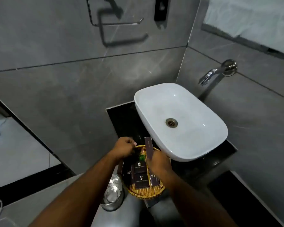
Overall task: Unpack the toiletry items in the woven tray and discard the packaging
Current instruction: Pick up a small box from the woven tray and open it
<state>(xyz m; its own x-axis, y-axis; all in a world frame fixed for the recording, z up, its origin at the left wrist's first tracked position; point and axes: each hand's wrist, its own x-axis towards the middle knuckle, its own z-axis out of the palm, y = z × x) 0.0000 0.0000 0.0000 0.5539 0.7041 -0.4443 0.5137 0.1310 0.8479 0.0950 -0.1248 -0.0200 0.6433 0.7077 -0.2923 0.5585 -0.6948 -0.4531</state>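
A round woven tray (146, 192) sits on the black counter beside the sink and holds several dark boxes (140, 178) with pale logos. My right hand (156, 163) grips a long dark purple box (149, 147), which stands upright above the tray's far side. My left hand (124, 149) hovers over the tray's far left rim with its fingers curled around something small and dark that I cannot make out. A small green item (142, 157) shows between my two hands.
A white basin (180, 122) stands right of the tray, with a chrome wall tap (216, 73) above it. A steel bin (112, 193) sits on the floor left of the tray. Grey tiled walls close in behind.
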